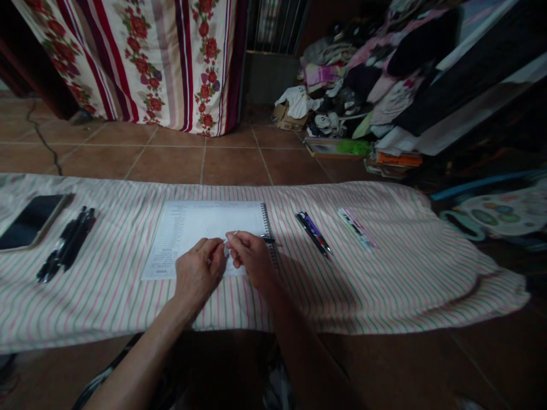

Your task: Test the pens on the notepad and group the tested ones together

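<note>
Both hands meet over a spiral notebook (205,219) with printed pages that lies open on the cloth. My left hand (200,263) is closed, its thumb and fingertips pinching a thin whitish piece (225,241). At the other end of that piece, my right hand (248,253) pinches too, with its fingers curled. The piece is small and mostly hidden by the fingers, so its kind is unclear. A black pen or pen part (268,239) sticks out behind my right hand, across the spiral binding; whether the hand touches it is not visible.
A striped cloth (397,273) covers the long surface. Dark pens (314,233) and pale pens (356,228) lie to the right. Several black pens (68,242) and a phone (32,222) are at left. Beyond are a floral curtain (149,62) and piled clothes (363,74).
</note>
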Motion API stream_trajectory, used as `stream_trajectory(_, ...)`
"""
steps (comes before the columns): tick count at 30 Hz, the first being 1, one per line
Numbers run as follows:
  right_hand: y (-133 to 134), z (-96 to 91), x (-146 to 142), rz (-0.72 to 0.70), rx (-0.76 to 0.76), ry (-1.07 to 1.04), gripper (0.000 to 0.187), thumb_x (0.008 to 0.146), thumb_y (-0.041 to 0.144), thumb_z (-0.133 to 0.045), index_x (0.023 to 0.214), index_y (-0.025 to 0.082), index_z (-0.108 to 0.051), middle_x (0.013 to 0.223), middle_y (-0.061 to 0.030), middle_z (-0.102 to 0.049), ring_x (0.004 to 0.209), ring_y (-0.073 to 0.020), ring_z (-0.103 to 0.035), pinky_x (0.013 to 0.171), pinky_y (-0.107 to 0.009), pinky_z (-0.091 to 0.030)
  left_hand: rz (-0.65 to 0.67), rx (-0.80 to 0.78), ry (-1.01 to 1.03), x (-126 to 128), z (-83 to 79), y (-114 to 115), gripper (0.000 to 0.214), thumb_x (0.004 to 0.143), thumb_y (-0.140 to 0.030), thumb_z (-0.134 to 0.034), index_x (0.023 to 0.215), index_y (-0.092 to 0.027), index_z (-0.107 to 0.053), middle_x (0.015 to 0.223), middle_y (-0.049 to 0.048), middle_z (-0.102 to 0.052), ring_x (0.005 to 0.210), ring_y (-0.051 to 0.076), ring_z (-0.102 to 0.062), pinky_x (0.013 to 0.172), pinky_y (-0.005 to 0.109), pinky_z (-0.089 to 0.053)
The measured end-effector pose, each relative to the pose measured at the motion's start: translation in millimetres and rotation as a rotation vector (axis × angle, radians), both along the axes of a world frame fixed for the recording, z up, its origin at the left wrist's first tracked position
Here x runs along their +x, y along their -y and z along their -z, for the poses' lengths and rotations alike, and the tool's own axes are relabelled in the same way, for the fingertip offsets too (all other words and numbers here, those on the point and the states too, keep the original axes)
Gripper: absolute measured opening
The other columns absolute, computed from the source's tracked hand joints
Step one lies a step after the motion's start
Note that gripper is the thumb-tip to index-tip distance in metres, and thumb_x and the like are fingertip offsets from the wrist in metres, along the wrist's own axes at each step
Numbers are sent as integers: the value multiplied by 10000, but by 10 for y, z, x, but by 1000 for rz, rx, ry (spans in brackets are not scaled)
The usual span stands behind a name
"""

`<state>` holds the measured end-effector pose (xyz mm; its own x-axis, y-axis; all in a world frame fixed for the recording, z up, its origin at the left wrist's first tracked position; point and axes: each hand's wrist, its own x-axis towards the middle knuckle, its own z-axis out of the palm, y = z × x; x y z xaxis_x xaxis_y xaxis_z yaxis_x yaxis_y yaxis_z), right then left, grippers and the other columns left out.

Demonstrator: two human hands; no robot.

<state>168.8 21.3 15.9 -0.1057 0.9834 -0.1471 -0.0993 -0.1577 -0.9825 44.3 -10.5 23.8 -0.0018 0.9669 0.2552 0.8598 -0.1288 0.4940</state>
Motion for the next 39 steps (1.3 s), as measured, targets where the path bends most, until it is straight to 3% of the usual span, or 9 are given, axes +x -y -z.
stream_trajectory(7,21,-18,-21,32,-20,-72,259,740,389,-610,619,163,-565,452,72,-471,351,-41,-391,356,-173,-295,30,18,13,-13,23,2,273,898,-295,-416,982,-210,-661,854,24,-688,665,143,-609,576,246,-386)
stream_trajectory(17,11,4,-17,88,-40,-146,220,727,368,-621,763,152,-648,574,43,-556,402,-42,-422,362,-175,-300,69,-2,56,-42,9,-1,280,916,-308,-406,1030,-200,-638,871,30,-676,703,148,-615,617,252,-422)
stream_trajectory(23,0,31,26,104,-12,-155,237,747,381,-619,778,150,-656,561,47,-552,397,-39,-425,372,-178,-307,131,18,74,-74,40,-1,264,914,-282,-420,1063,-177,-610,883,49,-670,736,158,-624,648,260,-458)
stream_trajectory(31,-29,-29,39,167,-22,-154,239,716,381,-625,733,143,-644,520,57,-521,378,-36,-403,346,-174,-296,106,36,20,-137,113,4,330,906,-302,-447,1197,-177,-543,922,54,-702,756,170,-652,674,282,-499)
stream_trajectory(39,-48,-77,103,220,-6,-177,259,711,390,-649,752,133,-649,574,40,-542,408,-37,-422,340,-166,-306,119,62,-28,-156,92,7,268,909,-297,-437,1084,-170,-594,921,58,-706,788,190,-659,674,292,-502)
